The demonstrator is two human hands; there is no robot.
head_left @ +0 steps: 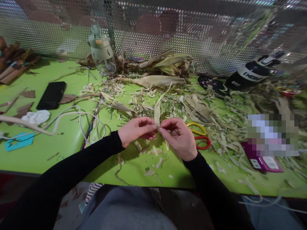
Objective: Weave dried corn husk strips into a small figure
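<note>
Between my two hands a pale strip of corn husk (157, 111) stands upright, its tip pointing away from me. My left hand (139, 130) pinches the strip's lower end between thumb and fingers. Close beside it, my right hand (179, 135) has thumb and forefinger closed on the same end. Scissors with yellow and red handles (203, 142) lie just right of my right hand, their blades hidden. Small husk scraps (155, 150) are scattered on the green table (134, 175) below my hands, and more shreds spread out behind them.
Dried corn husks (158, 80) lie at the back by a perforated metal screen (148, 28). A clear bottle (102, 52) stands back left, a black bottle (251, 75) leans back right. Left are a phone (51, 95), white cable (82, 127) and crumpled tissue (35, 117); right, a purple packet (262, 161).
</note>
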